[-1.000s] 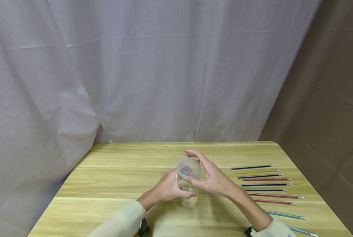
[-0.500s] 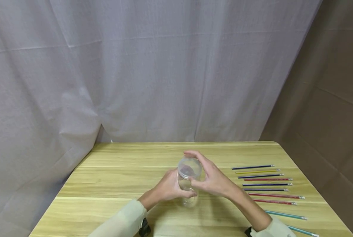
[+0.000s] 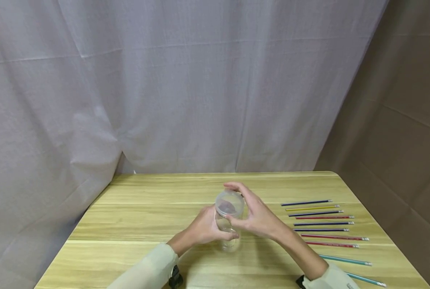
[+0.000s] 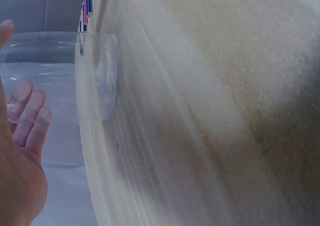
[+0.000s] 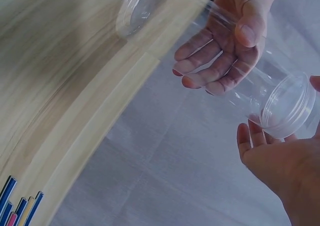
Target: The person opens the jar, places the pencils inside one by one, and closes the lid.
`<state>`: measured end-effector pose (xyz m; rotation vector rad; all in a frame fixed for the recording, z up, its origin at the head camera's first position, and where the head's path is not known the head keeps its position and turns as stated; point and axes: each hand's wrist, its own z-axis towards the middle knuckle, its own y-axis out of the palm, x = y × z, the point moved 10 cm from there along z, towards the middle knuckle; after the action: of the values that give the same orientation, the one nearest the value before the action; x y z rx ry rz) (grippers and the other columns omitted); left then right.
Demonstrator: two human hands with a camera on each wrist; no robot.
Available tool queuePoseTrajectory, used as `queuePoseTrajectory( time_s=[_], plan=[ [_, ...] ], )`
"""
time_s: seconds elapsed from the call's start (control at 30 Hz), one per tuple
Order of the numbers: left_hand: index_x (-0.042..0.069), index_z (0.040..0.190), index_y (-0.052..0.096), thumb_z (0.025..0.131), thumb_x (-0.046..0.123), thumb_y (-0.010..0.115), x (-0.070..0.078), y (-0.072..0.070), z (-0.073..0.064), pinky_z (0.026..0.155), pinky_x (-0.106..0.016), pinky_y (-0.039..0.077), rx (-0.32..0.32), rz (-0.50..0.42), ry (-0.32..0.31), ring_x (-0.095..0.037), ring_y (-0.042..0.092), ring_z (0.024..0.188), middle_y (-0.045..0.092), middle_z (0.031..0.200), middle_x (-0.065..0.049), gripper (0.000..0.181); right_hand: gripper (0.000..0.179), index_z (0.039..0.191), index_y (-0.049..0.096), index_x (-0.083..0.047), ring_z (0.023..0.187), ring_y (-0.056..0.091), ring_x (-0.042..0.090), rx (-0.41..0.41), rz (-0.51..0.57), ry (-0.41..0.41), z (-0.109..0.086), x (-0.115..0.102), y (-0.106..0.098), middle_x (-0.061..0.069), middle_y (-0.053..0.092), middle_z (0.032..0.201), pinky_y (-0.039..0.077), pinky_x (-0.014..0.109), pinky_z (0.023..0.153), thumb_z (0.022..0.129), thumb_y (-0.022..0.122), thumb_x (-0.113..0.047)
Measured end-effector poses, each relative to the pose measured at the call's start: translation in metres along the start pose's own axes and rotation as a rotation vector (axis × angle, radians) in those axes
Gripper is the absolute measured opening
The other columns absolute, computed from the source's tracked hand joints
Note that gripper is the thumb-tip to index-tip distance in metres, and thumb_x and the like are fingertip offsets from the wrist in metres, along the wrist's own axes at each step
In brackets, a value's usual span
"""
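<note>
A clear, see-through plastic jar [image 3: 230, 245] stands upright near the middle of the table, with its screw lid [image 3: 229, 202] at the top. My left hand [image 3: 204, 228] grips the jar's body, its thumb across the near side and its fingers behind. My right hand [image 3: 259, 218] holds the lid from the right, thumb on the near rim and fingers curving round the far side. In the right wrist view, the left fingers show through the jar wall, and the threaded rim of the lid [image 5: 291, 106] sits between the right hand's fingers and thumb. Nothing is visible inside the jar.
Several pencils, among them a yellow pencil [image 3: 312, 209], a red pencil [image 3: 335, 237] and a teal pencil [image 3: 346, 260], lie in a row at the right of the wooden table [image 3: 139, 224]. A grey curtain [image 3: 186, 100] hangs behind the table.
</note>
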<state>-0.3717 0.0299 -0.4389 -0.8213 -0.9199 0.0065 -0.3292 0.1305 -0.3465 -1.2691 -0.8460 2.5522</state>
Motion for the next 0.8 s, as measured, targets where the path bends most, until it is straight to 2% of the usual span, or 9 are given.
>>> queuePoseTrajectory(
  time_s=[0.1,0.2,0.3,0.4,0.5,0.67,0.8],
  plan=[
    [0.021,0.145,0.058,0.076,0.043,0.095,-0.001,0.000,-0.001,0.104,-0.034,0.053,-0.001,0.002,-0.003,-0.008,0.066,0.116,0.070,0.127,0.010,0.082,0.086,0.156,0.044,-0.016,0.138,0.054,0.030,-0.039,0.030,-0.009,-0.001,-0.001,0.004,0.007,0.055,0.152,0.044,0.061,0.113,0.079,0.078,0.000],
    [0.019,0.146,0.057,0.077,0.043,0.094,0.000,0.000,-0.001,0.105,-0.035,0.052,-0.004,0.009,0.003,-0.009,0.065,0.118,0.070,0.129,0.010,0.082,0.086,0.159,0.042,-0.014,0.144,0.048,0.034,-0.044,0.017,-0.013,-0.002,-0.001,0.004,0.008,0.051,0.157,0.039,0.066,0.115,0.082,0.080,-0.004],
    [0.020,0.149,0.056,0.078,0.044,0.094,0.000,0.000,-0.001,0.105,-0.035,0.052,-0.004,0.014,0.011,-0.010,0.065,0.121,0.069,0.133,0.008,0.083,0.084,0.157,0.044,-0.014,0.141,0.050,0.029,-0.001,-0.023,-0.003,-0.002,0.000,-0.001,0.005,0.054,0.152,0.042,0.061,0.114,0.085,0.087,-0.016],
    [0.021,0.151,0.054,0.079,0.044,0.093,0.000,0.001,0.000,0.105,-0.035,0.052,-0.007,0.015,0.011,-0.010,0.064,0.122,0.068,0.136,0.007,0.085,0.082,0.154,0.048,-0.014,0.131,0.055,0.022,0.042,-0.055,0.003,-0.001,0.002,-0.006,0.001,0.059,0.141,0.047,0.052,0.108,0.084,0.091,-0.024],
    [0.021,0.150,0.056,0.078,0.044,0.094,-0.001,0.001,0.000,0.105,-0.035,0.052,-0.009,0.005,0.001,-0.009,0.064,0.120,0.069,0.135,0.007,0.084,0.079,0.152,0.049,-0.012,0.128,0.057,0.021,0.036,-0.041,-0.005,-0.001,0.002,-0.005,0.002,0.061,0.138,0.048,0.051,0.107,0.083,0.088,-0.016],
    [0.018,0.145,0.059,0.077,0.042,0.095,-0.001,0.001,0.000,0.103,-0.034,0.053,-0.011,-0.006,-0.012,-0.008,0.066,0.116,0.070,0.129,0.009,0.081,0.084,0.156,0.044,-0.017,0.139,0.053,0.028,-0.035,0.034,-0.015,-0.001,-0.001,0.001,0.006,0.056,0.151,0.041,0.061,0.114,0.079,0.072,0.000],
    [0.015,0.145,0.059,0.077,0.042,0.095,-0.001,-0.001,0.000,0.105,-0.034,0.052,-0.006,0.017,-0.006,-0.009,0.065,0.118,0.070,0.130,0.009,0.081,0.081,0.158,0.042,-0.017,0.145,0.047,0.031,-0.033,0.005,-0.021,0.000,-0.003,0.001,0.006,0.051,0.157,0.037,0.065,0.117,0.085,0.075,-0.007]
  ],
)
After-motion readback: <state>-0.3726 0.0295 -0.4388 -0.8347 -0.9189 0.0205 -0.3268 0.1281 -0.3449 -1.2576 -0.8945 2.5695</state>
